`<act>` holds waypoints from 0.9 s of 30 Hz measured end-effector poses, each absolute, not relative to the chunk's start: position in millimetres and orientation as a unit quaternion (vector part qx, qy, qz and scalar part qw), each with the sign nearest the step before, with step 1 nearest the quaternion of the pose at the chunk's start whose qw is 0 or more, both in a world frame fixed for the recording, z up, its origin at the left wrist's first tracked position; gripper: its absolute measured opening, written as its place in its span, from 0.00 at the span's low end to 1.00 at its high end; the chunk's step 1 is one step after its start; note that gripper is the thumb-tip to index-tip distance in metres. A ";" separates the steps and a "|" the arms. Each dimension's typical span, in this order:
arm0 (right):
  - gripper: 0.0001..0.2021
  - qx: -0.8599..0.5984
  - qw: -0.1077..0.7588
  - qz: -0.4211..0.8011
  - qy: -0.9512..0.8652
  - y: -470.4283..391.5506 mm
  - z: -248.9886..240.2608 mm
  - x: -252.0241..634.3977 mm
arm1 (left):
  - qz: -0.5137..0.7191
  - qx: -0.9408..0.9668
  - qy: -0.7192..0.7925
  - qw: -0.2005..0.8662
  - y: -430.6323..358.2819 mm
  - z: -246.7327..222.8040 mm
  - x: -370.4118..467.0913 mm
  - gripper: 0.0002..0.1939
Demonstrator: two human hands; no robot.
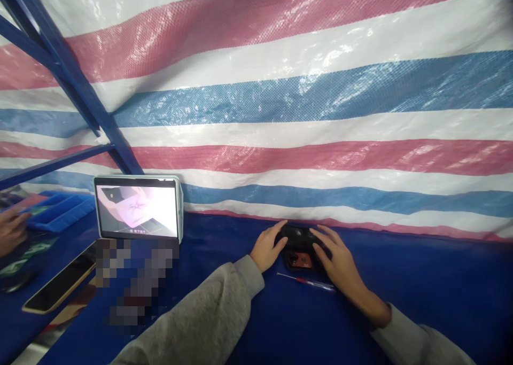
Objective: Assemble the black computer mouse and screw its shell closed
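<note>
A black object [297,238] with a smooth, shiny top lies on the blue tabletop between my two hands. My left hand [270,246] has its thumb and fingers spread at the object's left side. On the other side, my right hand [333,253] rests its spread fingers against the right edge. Just below the black object sits a dark-rimmed part with a reddish-brown board [301,260] inside. A thin screwdriver [306,282] with a red and clear handle lies in front of it, its handle end near my right wrist.
To the left, a tablet [138,209] stands upright. Nearby are a phone [62,279], a blue tray [62,211] and another person's hand [14,230]. Behind the table hangs a striped sheet [280,156], with a blue metal frame [86,95] at the left.
</note>
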State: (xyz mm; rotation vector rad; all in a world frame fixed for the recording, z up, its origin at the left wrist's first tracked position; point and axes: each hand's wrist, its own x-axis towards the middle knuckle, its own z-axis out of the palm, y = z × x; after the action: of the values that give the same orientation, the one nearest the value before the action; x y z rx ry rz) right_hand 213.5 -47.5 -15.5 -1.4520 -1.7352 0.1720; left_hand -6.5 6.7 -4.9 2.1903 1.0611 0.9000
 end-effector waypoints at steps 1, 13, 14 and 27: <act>0.18 -0.580 0.418 0.071 -0.695 -47.1 -16.9 214.0 | 0.334 0.812 0.398 0.265 6.6 -5.1 -6.4 0.24; 0.14 -0.585 0.409 0.061 -0.698 -44.8 -23.8 216.0 | 0.327 0.899 0.272 0.110 -11.3 7.5 -4.8 0.13; 0.14 -0.585 0.408 0.061 -0.698 -44.8 -23.8 215.9 | 0.322 0.902 0.267 0.105 -11.2 7.0 -4.7 0.12; 0.17 -0.528 0.411 -0.078 -0.739 -60.7 0.4 201.6 | 0.371 0.892 0.242 0.092 -9.8 8.0 -1.8 0.14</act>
State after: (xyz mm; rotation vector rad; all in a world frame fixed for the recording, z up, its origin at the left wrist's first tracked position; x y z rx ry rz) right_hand 201.6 -60.7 0.4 -1.3291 -1.8606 -0.1960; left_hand -1.8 -9.8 8.0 2.6492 0.7193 1.1022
